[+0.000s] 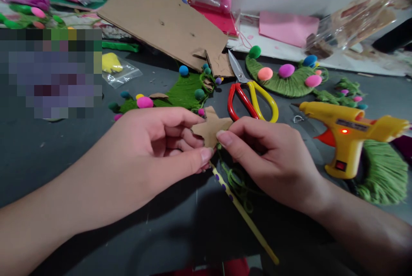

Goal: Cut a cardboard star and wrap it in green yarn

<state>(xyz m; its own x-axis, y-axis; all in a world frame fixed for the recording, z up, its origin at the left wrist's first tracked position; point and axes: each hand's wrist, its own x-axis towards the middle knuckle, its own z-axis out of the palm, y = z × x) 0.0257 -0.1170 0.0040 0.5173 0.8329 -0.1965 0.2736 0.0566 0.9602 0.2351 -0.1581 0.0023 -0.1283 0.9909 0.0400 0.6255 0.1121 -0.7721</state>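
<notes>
Between my two hands is a small star-shaped piece of brown cardboard [210, 128]. My left hand [161, 143] pinches its left side between thumb and fingers. The thumb and forefinger of my right hand [270, 151] grip its right side. Green yarn [236, 179] hangs in loose loops just below the star. A thin yellow stick with purple dots [244, 216] slants down to the right from beneath my left fingertips; whether it is attached to the star I cannot tell. Scissors with one red and one yellow handle [252, 95] lie just beyond my right hand.
A yellow glue gun [349, 130] with a lit red light stands at right beside a green yarn-wrapped piece [384, 173]. Yarn crescents with pompoms [289, 80] lie behind. A large cardboard sheet [164, 22] and plastic bags [360, 16] fill the back. The upper left is pixelated.
</notes>
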